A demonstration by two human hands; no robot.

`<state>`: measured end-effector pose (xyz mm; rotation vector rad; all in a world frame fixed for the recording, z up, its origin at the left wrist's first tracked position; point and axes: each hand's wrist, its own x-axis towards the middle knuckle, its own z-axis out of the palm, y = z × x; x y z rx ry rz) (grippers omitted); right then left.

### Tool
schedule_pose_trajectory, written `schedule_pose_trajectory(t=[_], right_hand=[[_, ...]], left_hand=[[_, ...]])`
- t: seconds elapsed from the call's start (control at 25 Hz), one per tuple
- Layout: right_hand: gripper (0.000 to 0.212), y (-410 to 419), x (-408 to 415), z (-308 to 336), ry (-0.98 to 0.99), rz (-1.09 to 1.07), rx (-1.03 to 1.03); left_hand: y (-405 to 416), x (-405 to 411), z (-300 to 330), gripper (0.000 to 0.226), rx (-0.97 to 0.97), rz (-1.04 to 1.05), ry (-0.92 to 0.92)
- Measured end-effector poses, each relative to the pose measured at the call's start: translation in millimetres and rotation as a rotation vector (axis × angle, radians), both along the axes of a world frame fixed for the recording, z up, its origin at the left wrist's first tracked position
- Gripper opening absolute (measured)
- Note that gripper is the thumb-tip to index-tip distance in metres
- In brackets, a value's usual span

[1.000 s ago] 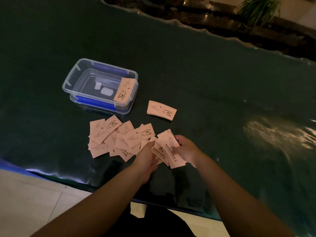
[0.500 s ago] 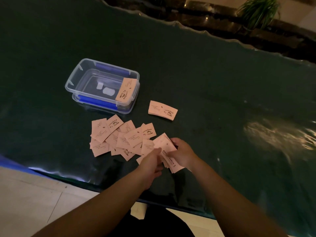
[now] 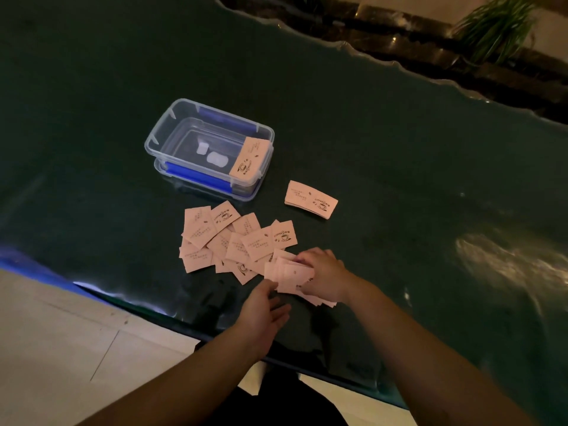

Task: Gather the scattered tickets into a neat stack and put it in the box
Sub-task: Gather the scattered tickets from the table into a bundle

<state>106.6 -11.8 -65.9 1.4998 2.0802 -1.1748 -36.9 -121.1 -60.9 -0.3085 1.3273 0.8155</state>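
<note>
Head view: right hand [image 3: 325,273] clamps a ragged ticket bundle [image 3: 292,276]; left hand [image 3: 266,309], open and empty, should tap its edges square near the surface's front edge.

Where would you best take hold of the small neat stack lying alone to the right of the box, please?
Pinch the neat stack across its two long edges from above, fingers sliding under the near edge: it lies flat, clear of the box and other tickets.

Your right hand [image 3: 322,273] lies palm-down, fingers curled and pressing; your left hand [image 3: 264,313] hovers just beside it, fingers loosely spread, holding nothing; both forearms reach forward.
</note>
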Motion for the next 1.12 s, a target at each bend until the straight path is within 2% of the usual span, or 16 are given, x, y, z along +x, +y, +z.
schedule_pose_trajectory(t=[0.08, 0.24, 0.28, 0.36, 0.44, 0.56, 0.68, 0.8, 0.96, 1.04, 1.12], right_hand=[[0.070, -4.0, -1.4, -1.5, 0.010, -0.018, 0.013], [0.097, -12.6, -4.0, -1.6, 0.018, -0.096, 0.012], [0.095, -13.0, -3.1, -1.8, 0.025, -0.123, -0.007], [0.078, -11.3, 1.8, -4.5, 0.065, -0.174, -0.054], [0.066, -7.4, 9.5, -5.6, 0.109, -0.275, -0.107], [0.059, -0.8, 20.7, -5.0, 0.163, -0.444, -0.166], [0.048, 9.9, 20.2, 0.7, 0.205, -0.516, -0.185], [0.058, 30.5, 10.0, 12.4, 0.148, -0.359, -0.109], [0.058, 59.3, -18.6, 27.5, 0.034, -0.054, -0.026], [0.052, 69.5, -38.1, 30.3, -0.009, 0.101, -0.002], [0.049, 78.4, -56.5, 32.4, -0.055, 0.257, 0.011]], left_hand=[[5.2, 0.0, -1.9, 0.026, 0.019, -0.021, -0.013], [12.6, 3.7, -3.6, 0.031, 0.036, -0.069, -0.037], [14.3, 4.0, -4.3, 0.031, 0.048, -0.092, -0.035], [17.5, 2.2, -5.2, 0.033, 0.076, -0.185, 0.021], [22.5, -5.0, -5.9, 0.032, 0.121, -0.334, 0.209], [33.4, -30.6, -6.3, 0.026, 0.275, -0.611, 0.665], [48.1, -62.1, -15.2, 0.050, 0.364, -0.800, 1.097], [61.2, -74.8, -24.3, 0.089, 0.351, -1.036, 1.346], [63.9, -66.6, -30.0, 0.130, 0.299, -1.350, 1.466], [59.3, -60.7, -34.7, 0.128, 0.322, -1.397, 1.507], [54.4, -58.6, -39.4, 0.112, 0.363, -1.353, 1.538]])
